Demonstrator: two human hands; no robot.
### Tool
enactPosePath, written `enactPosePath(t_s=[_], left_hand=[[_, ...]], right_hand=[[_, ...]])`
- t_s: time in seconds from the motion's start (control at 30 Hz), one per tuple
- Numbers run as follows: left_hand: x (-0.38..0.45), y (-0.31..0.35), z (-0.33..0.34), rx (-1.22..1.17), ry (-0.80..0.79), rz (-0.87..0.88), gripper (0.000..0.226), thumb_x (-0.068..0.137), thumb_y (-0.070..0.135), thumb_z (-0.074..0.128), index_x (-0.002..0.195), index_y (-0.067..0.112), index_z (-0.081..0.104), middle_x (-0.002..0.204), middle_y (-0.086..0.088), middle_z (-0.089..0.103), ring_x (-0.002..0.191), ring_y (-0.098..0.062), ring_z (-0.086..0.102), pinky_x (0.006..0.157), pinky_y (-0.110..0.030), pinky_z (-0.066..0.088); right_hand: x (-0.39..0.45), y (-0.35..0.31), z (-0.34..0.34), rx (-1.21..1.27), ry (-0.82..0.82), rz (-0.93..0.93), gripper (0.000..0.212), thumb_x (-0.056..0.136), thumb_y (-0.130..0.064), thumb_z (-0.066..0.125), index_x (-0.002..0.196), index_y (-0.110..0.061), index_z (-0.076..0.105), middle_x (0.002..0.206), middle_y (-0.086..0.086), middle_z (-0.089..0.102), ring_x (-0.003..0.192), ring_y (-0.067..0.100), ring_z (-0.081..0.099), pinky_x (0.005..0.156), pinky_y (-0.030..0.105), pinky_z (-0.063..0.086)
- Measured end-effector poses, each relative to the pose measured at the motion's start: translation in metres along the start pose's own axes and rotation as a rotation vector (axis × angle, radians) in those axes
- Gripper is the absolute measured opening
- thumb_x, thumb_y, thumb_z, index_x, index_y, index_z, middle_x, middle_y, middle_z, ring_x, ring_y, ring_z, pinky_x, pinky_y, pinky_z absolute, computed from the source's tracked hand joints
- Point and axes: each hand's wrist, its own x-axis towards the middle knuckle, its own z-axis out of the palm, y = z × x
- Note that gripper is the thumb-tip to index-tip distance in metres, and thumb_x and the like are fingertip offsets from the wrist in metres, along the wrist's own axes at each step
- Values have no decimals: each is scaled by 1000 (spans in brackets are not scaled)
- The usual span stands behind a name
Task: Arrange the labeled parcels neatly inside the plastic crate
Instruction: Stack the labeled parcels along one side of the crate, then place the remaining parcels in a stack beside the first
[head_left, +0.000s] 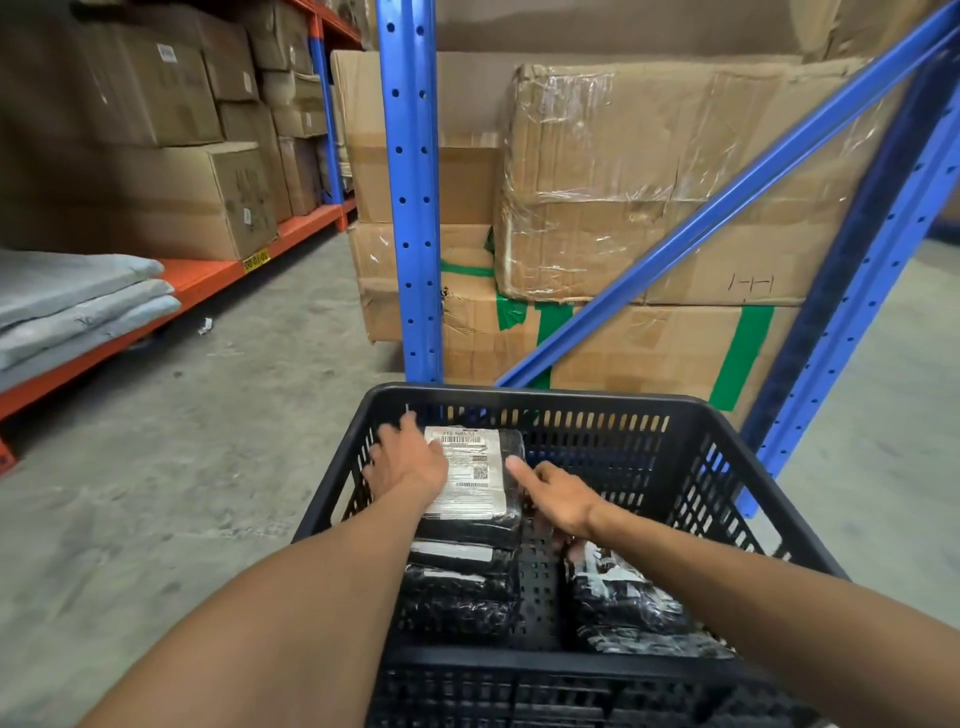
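both bare forearms reach in from the near edge, over the near rim of the black plastic crate (519, 400). inside it, on the left, a stack of black-wrapped parcels runs from near to far; the top parcel (475, 480) lies flat with its white printed label facing up. the left hand (408, 460) rests palm down on the left part of that label, fingers spread toward the far-left corner of the crate, not closed around anything. the right hand (558, 499) sits just beside the top parcel's right edge, forefinger stretched out and touching the parcel's right side near the label; its other fingers curl downward and what they touch is hidden. a strip of bare perforated crate floor shows between the left stack and a crumpled black-and-white parcel (628, 608) lying on the right, partly under the right forearm. the crate stands on a grey concrete floor (182, 467). just behind it rises a blue metal rack (410, 208) filled with taped cardboard boxes (649, 182). to the left, an orange shelf (197, 275) carries more cartons and grey folded bags (78, 301).
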Motion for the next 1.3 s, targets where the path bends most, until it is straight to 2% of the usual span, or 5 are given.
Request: enactPosePath(t_s=[0.23, 0.5, 0.77, 1.13, 1.3], left_hand=[[-23, 85, 17, -280, -213, 360, 20, 92, 25, 49, 99, 23, 68, 99, -3, 68, 95, -26, 66, 87, -37, 55], [-56, 108, 105, -188, -979, -121, 56, 99, 39, 38, 150, 16, 29, 114, -8, 53, 83, -20, 57, 71, -34, 51], [-61, 81, 164, -58, -1096, -369, 72, 98, 54, 25, 154, 11, 18, 157, -23, 27, 132, -44, 44, 101, -55, 42], [-55, 94, 149, -521, -1005, -438, 32, 97, 40, 47, 80, 14, 57, 75, -4, 60, 65, -15, 55, 51, -23, 47], [-44, 100, 115, -805, -948, -455, 52, 99, 46, 37, 138, 13, 45, 138, -19, 52, 114, -31, 59, 80, -39, 52]], right_hand=[[-8, 51, -62, -565, 146, 54, 47, 93, -46, 58, 128, -16, 51, 128, 10, 65, 115, 31, 64, 96, 42, 52], [-19, 112, -64, -806, -197, 156, 38, 94, -32, 62, 127, -17, 53, 128, 12, 61, 116, 27, 60, 101, 34, 46], [-8, 120, -47, -695, -351, 178, 67, 104, -34, 43, 162, -24, 10, 166, 10, 16, 147, 40, 33, 119, 39, 35], [-4, 136, -58, -761, -72, 81, 95, 65, -60, 80, 142, -22, 39, 137, 9, 59, 122, 32, 61, 100, 43, 52], [-17, 132, -62, -472, 111, 113, 72, 66, -69, 63, 118, -19, 60, 109, 6, 73, 99, 29, 70, 88, 41, 58]])
